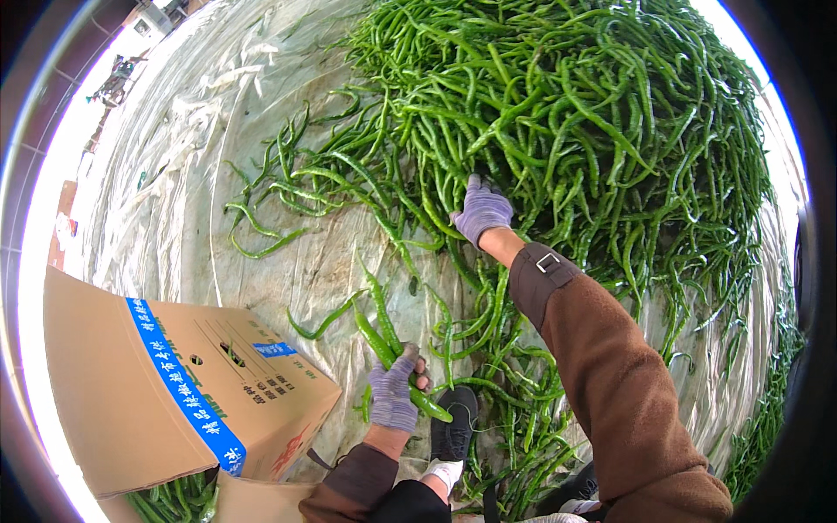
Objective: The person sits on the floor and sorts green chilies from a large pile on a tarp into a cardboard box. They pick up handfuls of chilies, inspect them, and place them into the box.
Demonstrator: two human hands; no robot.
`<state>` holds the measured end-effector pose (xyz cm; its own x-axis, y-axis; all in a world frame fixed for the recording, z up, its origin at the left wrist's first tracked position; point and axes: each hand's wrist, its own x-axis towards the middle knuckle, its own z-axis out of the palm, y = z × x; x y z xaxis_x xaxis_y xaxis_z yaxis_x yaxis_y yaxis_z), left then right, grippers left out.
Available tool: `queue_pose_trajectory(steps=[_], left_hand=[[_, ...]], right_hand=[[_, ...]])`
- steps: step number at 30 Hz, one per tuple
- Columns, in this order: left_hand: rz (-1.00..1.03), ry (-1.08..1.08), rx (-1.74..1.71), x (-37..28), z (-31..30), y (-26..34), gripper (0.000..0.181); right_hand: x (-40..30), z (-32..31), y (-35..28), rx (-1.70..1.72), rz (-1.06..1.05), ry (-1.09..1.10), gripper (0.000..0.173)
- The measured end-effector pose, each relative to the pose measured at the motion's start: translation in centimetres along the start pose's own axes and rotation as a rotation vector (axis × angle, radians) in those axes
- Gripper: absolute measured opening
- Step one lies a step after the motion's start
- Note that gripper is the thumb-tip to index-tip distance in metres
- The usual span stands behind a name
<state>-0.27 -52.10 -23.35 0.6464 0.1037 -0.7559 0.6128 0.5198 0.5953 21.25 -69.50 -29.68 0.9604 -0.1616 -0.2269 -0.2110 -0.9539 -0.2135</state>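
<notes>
My left hand (394,392), in a purple-grey knit glove with bare fingertips, is closed around a few long green chili peppers (376,337) at the lower middle. They point up and away from the palm, and one end sticks out below the fingers. My right hand (485,208), gloved the same way, reaches to the near edge of a large heap of green chili peppers (556,98). Its fingertips touch or enter the heap. They are partly hidden, so whether they grip a pepper does not show.
An open cardboard box (261,366) with blue printed tape and peppers inside stands at the lower left. Loose peppers (523,386) lie beside my shoe (453,425) on a pale, wrinkled plastic sheet (176,242). More peppers lie at the far right edge.
</notes>
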Motion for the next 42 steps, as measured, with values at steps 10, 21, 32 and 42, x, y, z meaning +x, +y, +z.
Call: queue_pose_trajectory(steps=[10, 21, 32, 42], left_hand=[[-0.041, 0.032, 0.037, 0.2, -1.2, 0.2, 0.013], [0.147, -0.014, 0.125, 0.8, -0.9, 0.6, 0.011], [1.606, -0.296, 1.212, -4.6, 4.7, -0.2, 0.026], [1.391, -0.558, 1.370, -18.8, 2.4, 4.4, 0.063]], right_hand=[[3.8, 0.0, -1.2, 0.112, 0.067, 0.319, 0.047], [-7.4, -1.7, 5.6, 1.381, -0.096, -0.370, 0.014], [-23.4, -10.1, 11.6, 0.244, -0.385, -0.212, 0.029], [-33.1, -19.4, 9.5, 0.422, -0.681, 0.305, 0.038]])
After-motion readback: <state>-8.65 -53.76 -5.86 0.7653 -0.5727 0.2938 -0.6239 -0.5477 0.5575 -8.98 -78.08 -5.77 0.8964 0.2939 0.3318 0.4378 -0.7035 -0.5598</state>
